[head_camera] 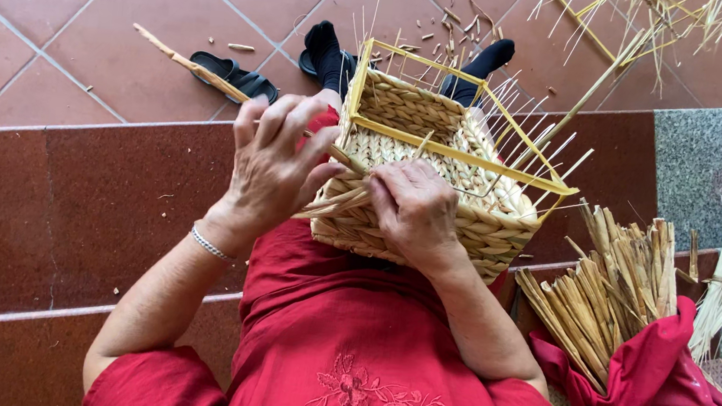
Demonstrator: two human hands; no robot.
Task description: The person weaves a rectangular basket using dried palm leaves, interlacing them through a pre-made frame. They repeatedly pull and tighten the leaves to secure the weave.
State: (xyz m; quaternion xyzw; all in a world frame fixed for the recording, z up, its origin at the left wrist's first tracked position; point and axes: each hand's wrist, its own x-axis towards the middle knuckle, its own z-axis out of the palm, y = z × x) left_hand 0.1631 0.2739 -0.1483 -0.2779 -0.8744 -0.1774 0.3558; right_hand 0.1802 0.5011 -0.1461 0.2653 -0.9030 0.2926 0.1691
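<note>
Left hand [273,165] pinched one strand [335,153] with fingers spread; right hand [417,208] pressed mostly closed on the one basket [442,171], gripping loose strand ends. I saw that basket resting on my lap. Two sandals [237,77] lay on the floor, one reed bundle [606,290] at my right.
</note>
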